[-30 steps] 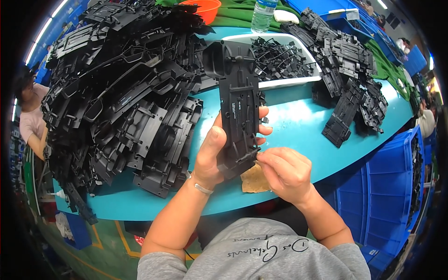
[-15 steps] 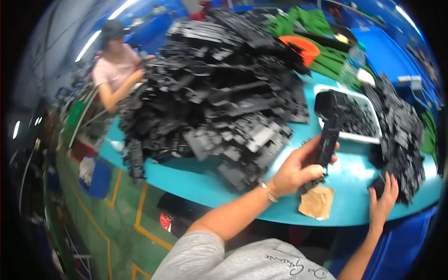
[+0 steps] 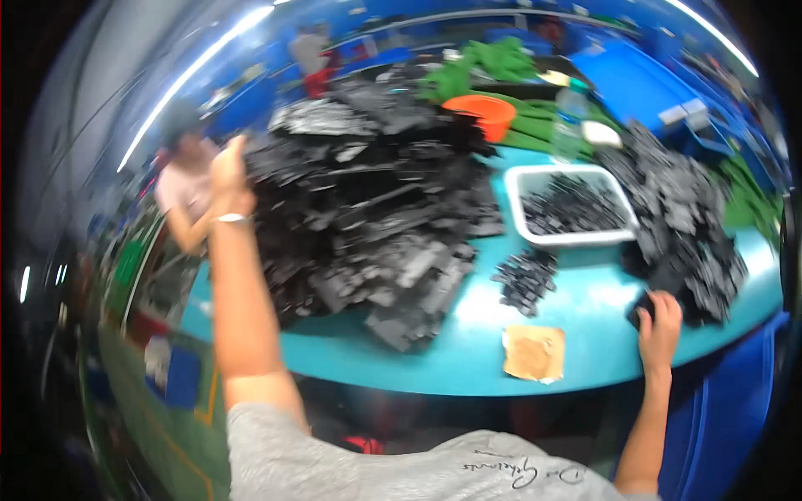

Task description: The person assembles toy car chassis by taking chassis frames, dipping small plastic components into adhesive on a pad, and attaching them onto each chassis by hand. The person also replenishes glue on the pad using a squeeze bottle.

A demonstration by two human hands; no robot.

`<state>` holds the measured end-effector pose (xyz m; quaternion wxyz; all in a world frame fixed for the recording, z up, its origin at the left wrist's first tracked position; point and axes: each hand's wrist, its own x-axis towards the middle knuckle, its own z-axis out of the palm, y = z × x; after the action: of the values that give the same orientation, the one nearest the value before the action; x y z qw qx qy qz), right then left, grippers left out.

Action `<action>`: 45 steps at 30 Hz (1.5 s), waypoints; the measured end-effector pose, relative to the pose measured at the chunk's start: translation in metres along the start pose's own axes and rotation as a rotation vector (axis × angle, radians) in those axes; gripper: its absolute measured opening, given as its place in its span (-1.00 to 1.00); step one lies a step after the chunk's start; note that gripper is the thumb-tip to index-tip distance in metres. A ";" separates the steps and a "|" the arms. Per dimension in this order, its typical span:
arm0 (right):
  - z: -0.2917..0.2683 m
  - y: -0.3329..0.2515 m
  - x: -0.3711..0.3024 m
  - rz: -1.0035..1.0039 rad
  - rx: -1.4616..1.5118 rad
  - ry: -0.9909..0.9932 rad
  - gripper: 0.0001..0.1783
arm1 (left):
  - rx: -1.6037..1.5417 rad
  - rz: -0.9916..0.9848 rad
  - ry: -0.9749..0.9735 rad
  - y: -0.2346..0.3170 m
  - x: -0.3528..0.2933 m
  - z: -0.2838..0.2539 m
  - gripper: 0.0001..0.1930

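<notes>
My left hand (image 3: 230,182) is stretched out to the far left edge of a large heap of black plastic parts (image 3: 359,217). It is smeared by motion, and I cannot make out whether its fingers hold anything. A silvery band circles that wrist. On the right, my right hand (image 3: 662,324) curls its fingers over a dark plastic part (image 3: 642,307) at the near end of a second pile of black parts (image 3: 681,217). Between the two piles lie a small cluster of little black pieces (image 3: 526,280) and a square of brown paper (image 3: 535,352).
A white tray (image 3: 575,240) of small black pieces stands on the turquoise table (image 3: 434,371). Behind are an orange bowl (image 3: 483,117), a clear bottle (image 3: 568,125), green cloth (image 3: 535,134) and a blue bin (image 3: 639,88). A co-worker (image 3: 185,188) is beyond the heap's left side.
My left hand has swung from the table's middle to the far left; the long black plastic part it held is no longer discernible. My right fingers have curled more. The view has shifted.
</notes>
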<state>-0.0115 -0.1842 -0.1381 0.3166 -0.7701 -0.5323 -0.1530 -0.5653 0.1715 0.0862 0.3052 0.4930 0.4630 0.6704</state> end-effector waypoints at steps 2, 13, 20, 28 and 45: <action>-0.001 -0.011 0.005 -0.016 -0.013 0.036 -0.64 | 0.312 -0.102 0.177 0.000 0.011 -0.005 -0.54; -0.054 -0.040 -0.003 -0.092 0.262 0.066 -0.68 | 0.367 0.403 0.046 -0.001 -0.005 -0.032 -0.58; -0.039 -0.059 -0.031 0.383 2.457 -0.107 -0.54 | 0.106 0.022 -1.183 0.016 -0.280 0.129 -0.60; -0.013 -0.104 -0.034 0.625 2.750 -0.287 -0.62 | 0.050 -0.411 -1.624 -0.024 -0.333 0.158 -0.45; -0.003 -0.146 -0.019 0.507 1.614 -0.718 -0.59 | -0.917 -0.614 -1.169 -0.047 -0.322 0.166 -0.28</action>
<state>-0.1530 -0.1657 -0.0996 0.5981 -0.4103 -0.3590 0.5874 -0.3060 -0.0359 -0.0643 0.8411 0.4405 0.0219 0.3132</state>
